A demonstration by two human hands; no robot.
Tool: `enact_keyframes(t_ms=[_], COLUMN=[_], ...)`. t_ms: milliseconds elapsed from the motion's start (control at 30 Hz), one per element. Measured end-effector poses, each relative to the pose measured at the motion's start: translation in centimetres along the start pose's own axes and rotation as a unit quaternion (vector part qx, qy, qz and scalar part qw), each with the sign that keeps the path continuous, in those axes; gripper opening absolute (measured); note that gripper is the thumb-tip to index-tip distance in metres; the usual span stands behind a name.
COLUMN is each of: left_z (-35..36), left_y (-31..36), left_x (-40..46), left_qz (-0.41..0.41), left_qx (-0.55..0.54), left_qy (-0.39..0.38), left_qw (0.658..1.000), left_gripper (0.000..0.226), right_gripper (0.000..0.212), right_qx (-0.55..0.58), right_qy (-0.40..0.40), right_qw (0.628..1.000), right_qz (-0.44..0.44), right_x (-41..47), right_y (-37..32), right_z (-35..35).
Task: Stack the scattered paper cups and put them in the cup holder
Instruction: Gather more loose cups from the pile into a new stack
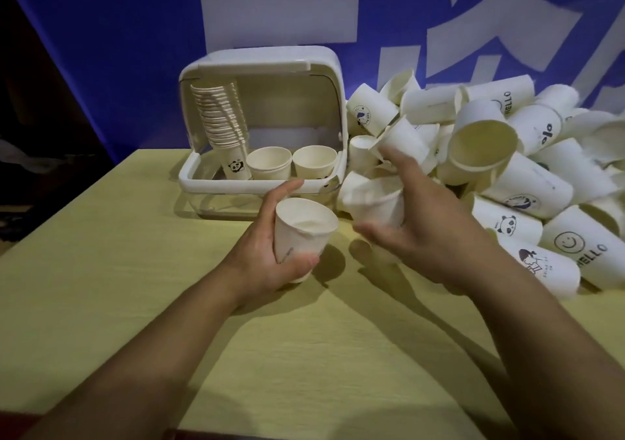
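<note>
Both bare forearms reach in from the near edge of the yellow table (135,304) and angle toward each other near its middle. The left hand (267,253) is turned thumb-forward, its fingers and thumb curled round a white paper cup (302,230) that it holds upright, mouth open toward the camera, just in front of the cup holder (260,182). The right hand (412,223) is raised with its back to the camera, fingers spread and reaching into the near edge of the pile of cups (507,169); a blurred, crumpled-looking cup (372,203) sits against its palm side, and whether the fingers actually grip it cannot be told. The cup holder stands toward the far edge of the table with its white lid (263,64) tipped up and back; inside, a tall stack of cups (220,118) leans at the left, a panda print on its lowest cup, and two short stacks (291,165) stand upright beside it. The loose pile lies along the right side of the table, cups on their sides and overlapping, some printed with pandas, smiley faces or "HELLO"; its right part is cut off by the frame. A blue and white wall (135,33) rises behind the table.
</note>
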State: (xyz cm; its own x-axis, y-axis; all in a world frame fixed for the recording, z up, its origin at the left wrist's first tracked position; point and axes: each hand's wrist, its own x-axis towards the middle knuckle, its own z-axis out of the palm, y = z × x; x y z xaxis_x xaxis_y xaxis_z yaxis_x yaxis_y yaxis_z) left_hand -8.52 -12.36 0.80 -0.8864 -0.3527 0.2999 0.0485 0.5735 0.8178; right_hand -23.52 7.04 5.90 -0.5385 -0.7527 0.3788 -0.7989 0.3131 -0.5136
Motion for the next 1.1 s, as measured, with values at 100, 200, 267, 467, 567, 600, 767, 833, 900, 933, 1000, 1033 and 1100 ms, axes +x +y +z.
enact_keyframes(t_ms=[100, 200, 267, 467, 567, 600, 767, 833, 900, 933, 1000, 1033, 1100], left_z=[0.4, 1.1, 1.5, 1.8, 1.8, 1.8, 2.0, 2.4, 3.2, 3.7, 5.0, 5.7, 7.2], left_y=[0.6, 1.1, 1.4, 1.0, 1.1, 1.0, 1.1, 1.7, 2.4, 2.8, 3.7, 4.2, 5.4], left_x=[-0.1, 0.0, 0.1, 0.2, 0.3, 0.2, 0.0, 0.0, 0.1, 0.2, 0.5, 0.6, 0.9], left_qz=[0.02, 0.025, 0.028, 0.054, 0.08, 0.091, 0.095, 0.091, 0.079, 0.079, 0.087, 0.092, 0.099], left_qx=[0.016, 0.027, 0.033, 0.023, 0.022, 0.029, 0.047, 0.042, 0.022, 0.01, -0.004, -0.007, -0.014], left_qy=[-0.032, -0.043, -0.039, 0.014, 0.061, 0.064, 0.059, 0.045, 0.025, 0.015, -0.013, -0.028, -0.06], left_qw=[0.999, 0.998, 0.998, 0.998, 0.995, 0.993, 0.993, 0.994, 0.996, 0.997, 0.996, 0.995, 0.993], left_gripper=[0.091, 0.102, 0.11, 0.117, 0.106, 0.1, 0.078, 0.079, 0.08, 0.08, 0.082, 0.083, 0.083], right_gripper=[0.088, 0.083, 0.08, 0.077, 0.081, 0.083, 0.079, 0.075, 0.067, 0.063, 0.056, 0.056, 0.06], right_qx=[0.116, 0.206, 0.229, 0.212, 0.17, 0.161, 0.112, 0.07, 0.015, -0.022, -0.101, -0.141, -0.221], right_qy=[0.134, 0.138, 0.094, 0.003, -0.048, -0.062, -0.119, -0.108, -0.073, -0.054, -0.029, -0.031, -0.064], right_qw=[0.984, 0.969, 0.969, 0.977, 0.984, 0.985, 0.986, 0.991, 0.996, 0.997, 0.994, 0.989, 0.971], right_qz=[0.004, -0.005, -0.008, -0.009, 0.0, -0.004, -0.031, -0.043, -0.047, -0.046, -0.024, -0.001, 0.058], right_x=[0.2, 0.0, -0.3, -0.8, -1.0, -1.1, -0.8, -1.4, -3.1, -4.2, -6.4, -7.3, -8.5], right_y=[-0.2, -0.9, -1.4, -2.0, -1.8, -1.8, -1.4, -1.1, -0.1, 0.7, 2.7, 3.8, 5.8], right_z=[0.6, 1.6, 2.6, 4.4, 4.7, 4.8, 3.0, 0.9, -1.7, -3.1, -5.5, -6.4, -7.5])
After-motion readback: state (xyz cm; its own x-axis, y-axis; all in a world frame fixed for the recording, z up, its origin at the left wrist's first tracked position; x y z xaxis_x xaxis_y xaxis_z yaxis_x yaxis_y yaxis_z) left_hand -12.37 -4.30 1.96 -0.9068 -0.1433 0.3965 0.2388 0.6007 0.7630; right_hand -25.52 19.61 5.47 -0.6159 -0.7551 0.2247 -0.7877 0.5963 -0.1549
